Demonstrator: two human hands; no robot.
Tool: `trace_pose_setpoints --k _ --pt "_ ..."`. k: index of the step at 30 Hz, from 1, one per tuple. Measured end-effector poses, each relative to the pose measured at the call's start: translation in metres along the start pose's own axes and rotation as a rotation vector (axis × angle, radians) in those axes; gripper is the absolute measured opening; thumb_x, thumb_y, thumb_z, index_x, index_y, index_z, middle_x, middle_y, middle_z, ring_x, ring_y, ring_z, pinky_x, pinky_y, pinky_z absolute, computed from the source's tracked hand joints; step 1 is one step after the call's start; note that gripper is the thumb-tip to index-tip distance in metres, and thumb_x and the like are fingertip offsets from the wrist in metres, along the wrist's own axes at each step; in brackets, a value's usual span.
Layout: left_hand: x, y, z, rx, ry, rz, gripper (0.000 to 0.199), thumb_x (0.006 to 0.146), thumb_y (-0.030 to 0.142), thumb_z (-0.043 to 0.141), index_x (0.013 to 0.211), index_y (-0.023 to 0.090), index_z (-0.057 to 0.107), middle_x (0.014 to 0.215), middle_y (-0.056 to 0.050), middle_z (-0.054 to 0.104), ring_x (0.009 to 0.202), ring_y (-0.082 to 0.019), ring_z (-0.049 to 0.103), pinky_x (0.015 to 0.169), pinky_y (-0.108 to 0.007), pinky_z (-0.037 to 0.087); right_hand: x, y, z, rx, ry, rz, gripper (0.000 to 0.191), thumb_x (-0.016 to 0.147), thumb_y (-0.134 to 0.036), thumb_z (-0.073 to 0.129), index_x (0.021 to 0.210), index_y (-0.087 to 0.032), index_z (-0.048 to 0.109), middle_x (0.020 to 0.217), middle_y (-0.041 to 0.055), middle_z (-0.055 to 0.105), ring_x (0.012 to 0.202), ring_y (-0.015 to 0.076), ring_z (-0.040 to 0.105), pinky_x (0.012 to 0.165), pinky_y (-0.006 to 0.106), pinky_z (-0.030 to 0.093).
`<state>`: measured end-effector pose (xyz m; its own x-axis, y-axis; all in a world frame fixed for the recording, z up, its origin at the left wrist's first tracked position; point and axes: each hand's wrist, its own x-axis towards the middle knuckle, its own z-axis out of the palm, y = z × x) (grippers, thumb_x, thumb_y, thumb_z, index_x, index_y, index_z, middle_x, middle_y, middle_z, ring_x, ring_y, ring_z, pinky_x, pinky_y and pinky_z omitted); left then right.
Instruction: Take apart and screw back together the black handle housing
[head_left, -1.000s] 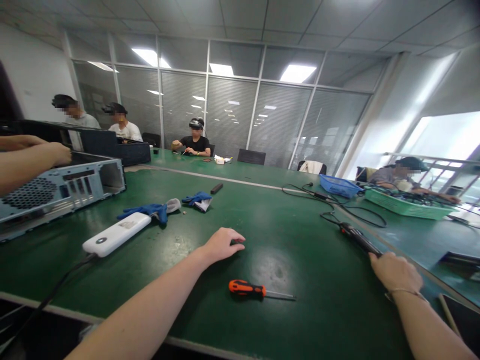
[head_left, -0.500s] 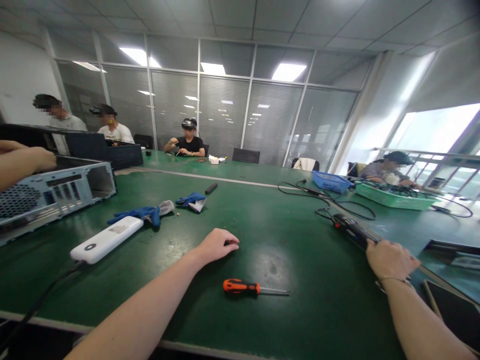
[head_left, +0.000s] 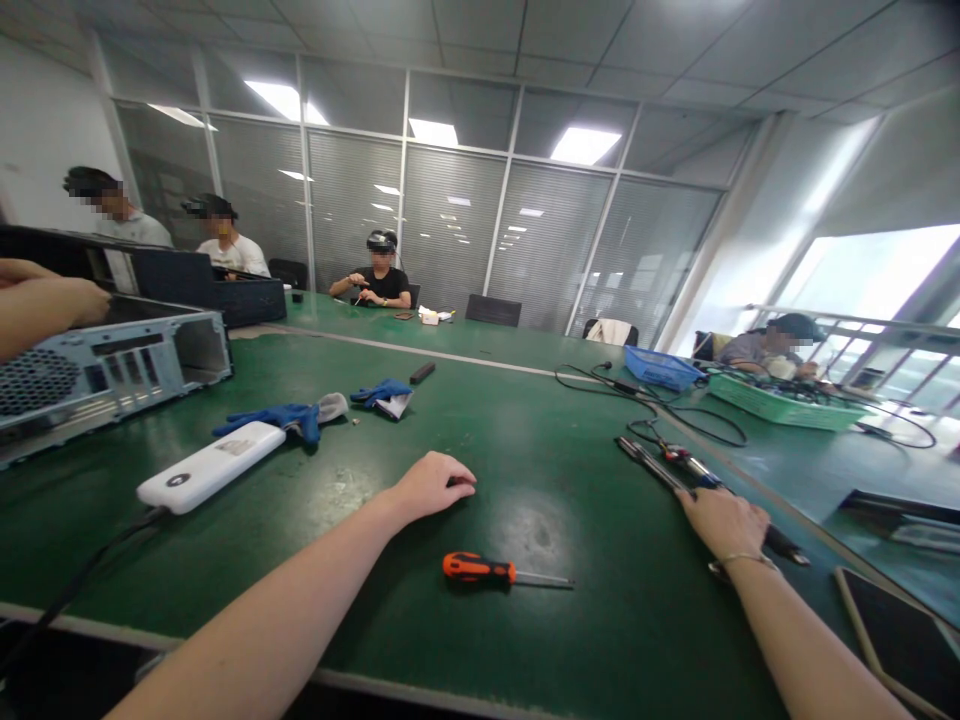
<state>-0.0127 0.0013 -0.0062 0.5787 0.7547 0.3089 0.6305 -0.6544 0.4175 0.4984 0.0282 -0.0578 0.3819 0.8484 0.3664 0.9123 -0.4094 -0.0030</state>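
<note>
My left hand [head_left: 431,488] rests on the green table with fingers loosely curled and the thumb apart; nothing shows in it. In front of it lies an orange and black screwdriver [head_left: 480,570], its shaft pointing right. At the right, my right hand [head_left: 726,522] is closed on a long, slim, dark metal tool [head_left: 651,460]. This tool's narrow end points away to the left, and its near part is hidden under my palm. Close beside it lies a black tool with a red part [head_left: 686,460], partly covered by the same hand.
A computer case [head_left: 150,360] stands at left, with another person's hand [head_left: 52,308] over it. Nearby are a white power strip [head_left: 214,468] and blue gloves [head_left: 296,422]. Cables [head_left: 720,425], a blue basket [head_left: 664,368], a green basket [head_left: 787,403] and a phone [head_left: 900,640] are at right.
My right hand has moved left and now has the slim metal tool in it, out to the left of the red-and-black tool. My left hand and the screwdriver have stayed put.
</note>
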Motion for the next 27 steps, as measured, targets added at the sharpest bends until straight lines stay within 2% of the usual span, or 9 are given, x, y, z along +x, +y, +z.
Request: trace_pose_setpoints --k 5,8,11,16,20,22,24,27 --pt "0.0 0.0 0.001 0.0 -0.005 0.008 0.02 0.085 0.027 0.061 0.099 0.019 0.075 0.099 -0.005 0.075 0.09 -0.02 0.069 0.084 -0.026 0.049 -0.009 -0.011 -0.009 0.019 0.005 -0.075 0.052 0.089 -0.051 0.037 0.084 -0.016 0.075 0.098 0.0238 0.066 0.096 0.0424 0.059 0.077 0.055 0.042" --pt "0.0 -0.001 0.002 -0.002 0.011 0.002 0.021 0.085 0.027 0.062 0.1 0.019 0.074 0.099 -0.005 0.075 0.09 -0.02 0.069 0.085 -0.027 0.049 -0.016 -0.029 -0.015 0.082 -0.011 -0.207 0.05 0.091 -0.047 0.035 0.094 -0.015 0.074 0.094 0.021 0.066 0.094 0.0364 0.06 0.081 0.05 0.044" --pt "0.0 0.0 0.002 0.0 0.057 0.013 0.025 0.083 0.029 0.065 0.106 0.018 0.071 0.105 -0.007 0.073 0.096 -0.021 0.067 0.089 -0.03 0.049 -0.024 -0.06 -0.019 0.172 -0.035 -0.374 0.048 0.092 -0.045 0.037 0.108 -0.015 0.071 0.098 0.0168 0.066 0.092 0.0287 0.061 0.086 0.043 0.045" --pt "-0.003 0.004 -0.002 0.002 0.142 0.068 0.059 0.072 0.039 0.077 0.125 0.02 0.061 0.127 -0.012 0.061 0.119 -0.026 0.054 0.104 -0.038 0.04 -0.05 -0.118 -0.033 0.341 -0.112 -0.668 0.045 0.093 -0.048 0.042 0.12 -0.021 0.066 0.11 0.0113 0.064 0.099 0.0239 0.059 0.091 0.036 0.046" --pt "-0.005 0.003 -0.001 0.009 0.074 0.07 0.082 0.063 0.047 0.082 0.134 0.019 0.053 0.136 -0.015 0.052 0.124 -0.03 0.049 0.106 -0.043 0.037 -0.078 -0.147 -0.059 0.477 -0.184 -0.861 0.039 0.092 -0.047 0.047 0.121 -0.028 0.064 0.112 0.0075 0.063 0.102 0.0224 0.058 0.091 0.035 0.048" --pt "-0.005 0.002 0.0 0.009 0.023 0.08 0.08 0.063 0.048 0.081 0.132 0.019 0.055 0.133 -0.015 0.055 0.122 -0.031 0.051 0.104 -0.042 0.039 -0.09 -0.154 -0.074 0.58 -0.251 -0.932 0.038 0.091 -0.046 0.05 0.121 -0.028 0.064 0.11 0.0075 0.063 0.101 0.0228 0.059 0.089 0.037 0.049" --pt "-0.004 0.003 0.0 -0.001 -0.033 0.103 0.066 0.066 0.046 0.079 0.124 0.018 0.061 0.123 -0.013 0.063 0.114 -0.029 0.057 0.1 -0.039 0.042 -0.098 -0.158 -0.086 0.663 -0.332 -0.969 0.037 0.09 -0.047 0.053 0.119 -0.028 0.066 0.109 0.0075 0.063 0.098 0.0226 0.06 0.085 0.036 0.051" --pt "-0.003 0.005 -0.002 -0.021 -0.082 0.125 0.048 0.069 0.042 0.078 0.109 0.018 0.07 0.105 -0.009 0.07 0.1 -0.025 0.064 0.092 -0.032 0.046 -0.097 -0.157 -0.09 0.718 -0.385 -0.966 0.038 0.089 -0.05 0.052 0.115 -0.027 0.067 0.108 0.0067 0.064 0.094 0.0214 0.062 0.08 0.033 0.052"
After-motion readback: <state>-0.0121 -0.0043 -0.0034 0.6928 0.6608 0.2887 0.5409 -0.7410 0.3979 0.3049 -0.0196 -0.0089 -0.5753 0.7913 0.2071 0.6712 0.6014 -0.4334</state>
